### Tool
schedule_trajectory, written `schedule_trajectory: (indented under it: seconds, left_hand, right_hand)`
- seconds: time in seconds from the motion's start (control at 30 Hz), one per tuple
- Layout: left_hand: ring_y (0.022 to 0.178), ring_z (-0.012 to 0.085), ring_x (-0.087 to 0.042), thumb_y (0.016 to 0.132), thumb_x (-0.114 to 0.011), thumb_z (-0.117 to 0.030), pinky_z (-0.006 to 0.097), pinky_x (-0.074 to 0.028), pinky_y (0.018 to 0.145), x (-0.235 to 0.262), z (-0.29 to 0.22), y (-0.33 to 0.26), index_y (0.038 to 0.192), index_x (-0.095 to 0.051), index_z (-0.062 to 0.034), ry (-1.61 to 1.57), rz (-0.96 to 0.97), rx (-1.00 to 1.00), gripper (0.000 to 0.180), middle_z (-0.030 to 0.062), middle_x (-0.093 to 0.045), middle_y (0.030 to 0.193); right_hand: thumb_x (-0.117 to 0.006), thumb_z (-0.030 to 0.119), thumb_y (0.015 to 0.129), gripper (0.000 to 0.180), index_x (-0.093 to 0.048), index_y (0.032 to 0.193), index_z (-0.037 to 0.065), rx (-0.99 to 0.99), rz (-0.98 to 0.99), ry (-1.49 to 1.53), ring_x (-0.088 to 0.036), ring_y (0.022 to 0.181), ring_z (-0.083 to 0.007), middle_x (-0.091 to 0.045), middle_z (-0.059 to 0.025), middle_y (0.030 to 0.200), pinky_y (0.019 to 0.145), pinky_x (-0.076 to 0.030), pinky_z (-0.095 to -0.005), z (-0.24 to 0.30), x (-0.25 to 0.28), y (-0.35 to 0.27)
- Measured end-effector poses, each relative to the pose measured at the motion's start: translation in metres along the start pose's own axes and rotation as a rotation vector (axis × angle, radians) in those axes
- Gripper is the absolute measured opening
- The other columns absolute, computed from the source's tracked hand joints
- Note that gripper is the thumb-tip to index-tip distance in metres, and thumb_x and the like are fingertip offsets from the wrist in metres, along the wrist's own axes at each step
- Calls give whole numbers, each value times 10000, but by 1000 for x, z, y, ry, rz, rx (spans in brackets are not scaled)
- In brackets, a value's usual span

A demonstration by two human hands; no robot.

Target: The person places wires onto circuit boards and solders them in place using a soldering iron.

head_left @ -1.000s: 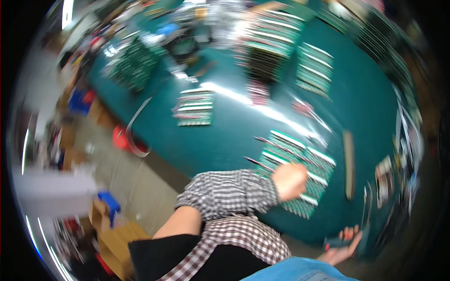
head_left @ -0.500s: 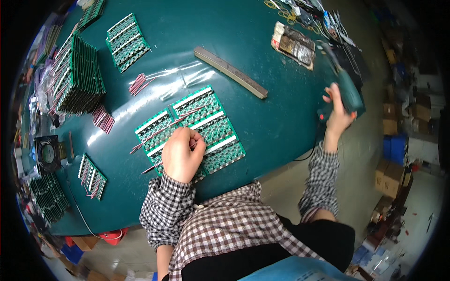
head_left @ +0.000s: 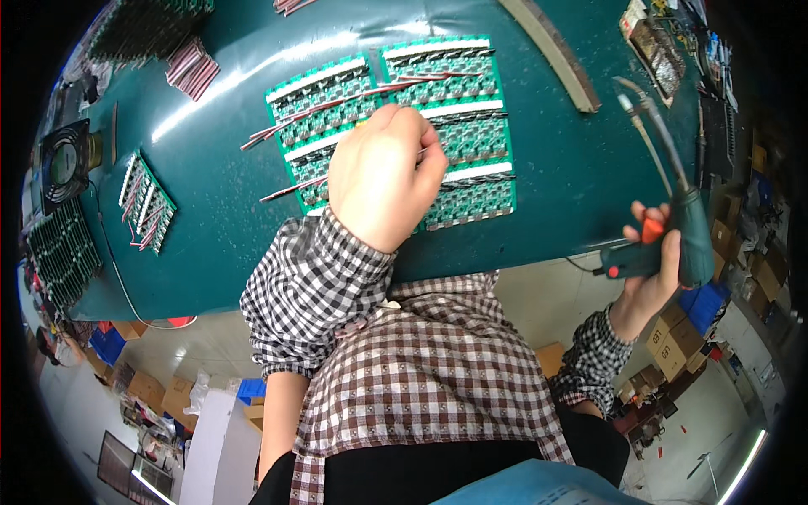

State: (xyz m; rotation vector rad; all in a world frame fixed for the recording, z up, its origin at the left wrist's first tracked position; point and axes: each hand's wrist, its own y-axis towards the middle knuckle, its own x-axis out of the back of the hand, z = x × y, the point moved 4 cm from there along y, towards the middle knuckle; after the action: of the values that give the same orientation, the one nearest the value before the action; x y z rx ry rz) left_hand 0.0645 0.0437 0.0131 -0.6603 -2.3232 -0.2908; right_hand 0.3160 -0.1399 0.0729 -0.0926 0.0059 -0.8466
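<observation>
My left hand [head_left: 383, 172] is closed in a pinch over the green circuit boards [head_left: 471, 139], lying in two columns on the table. A thin red-and-black wire [head_left: 295, 188] runs under this hand and shows between thumb and forefinger; the fingertips are partly hidden. More red-and-black wires [head_left: 337, 103] lie slantwise across the upper boards. In my right hand [head_left: 652, 273] is a dark green soldering gun [head_left: 692, 231] with an orange trigger. My fingers wrap its grip, and its metal tip and thin feed tube point up and away, apart from the boards.
A long bar [head_left: 551, 55] lies beyond the boards to the right, near a rosin-like brown block [head_left: 656, 50]. At left are a board with wires [head_left: 147, 206], a wire bundle [head_left: 192, 69], a stack of boards [head_left: 151, 29] and a small fan [head_left: 65, 164]. The table's front edge runs before me.
The view has shifted, so the boards sit higher and further right. My right hand has turned the soldering gun more upright, showing its tip clearly. My left hand stays pinched over the boards.
</observation>
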Motion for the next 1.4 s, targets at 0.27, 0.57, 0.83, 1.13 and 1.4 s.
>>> schedule_trajectory:
  seconds: [0.27,0.57,0.83,1.13,1.4]
  left_hand:
    - [575,199,-547,703,-652,-54,318,-438,527,-1,2,-6,732,-579,-38,-8,-88,-20,80,65,-546,674]
    - [564,206,-547,669,-665,-6,317,-435,511,-3,1,-6,701,-544,-41,5,-148,-38,129,61,-547,670]
    - [563,230,-550,661,-667,-4,336,-430,507,-5,1,-5,701,-545,-45,19,-167,-58,135,64,-551,672]
    - [607,259,-553,659,-672,-16,352,-427,552,-5,0,-6,711,-551,-57,40,-192,-76,138,64,-553,687]
    - [617,260,-545,658,-671,-22,354,-416,564,-6,0,-7,722,-551,-64,45,-191,-66,142,64,-552,699]
  right_hand:
    - [-646,229,802,504,-507,1160,-97,-257,222,-56,-652,839,-300,-615,-158,899,627,-586,-329,-12,-37,-55]
    - [-669,145,789,332,-586,1021,-77,-278,326,-155,-633,868,-272,-617,-150,908,689,-555,-323,-12,-52,-64]
    - [-682,108,783,335,-580,1045,-74,-253,352,-229,-629,878,-274,-622,-151,906,705,-559,-350,-11,-57,-67]
    - [-681,69,783,336,-569,1066,-75,-226,372,-267,-628,876,-264,-622,-156,902,720,-559,-354,-11,-58,-68]
    - [-629,170,798,343,-579,1017,-89,-189,335,-382,-631,793,-254,-605,-148,864,683,-549,-340,-8,-65,-69]
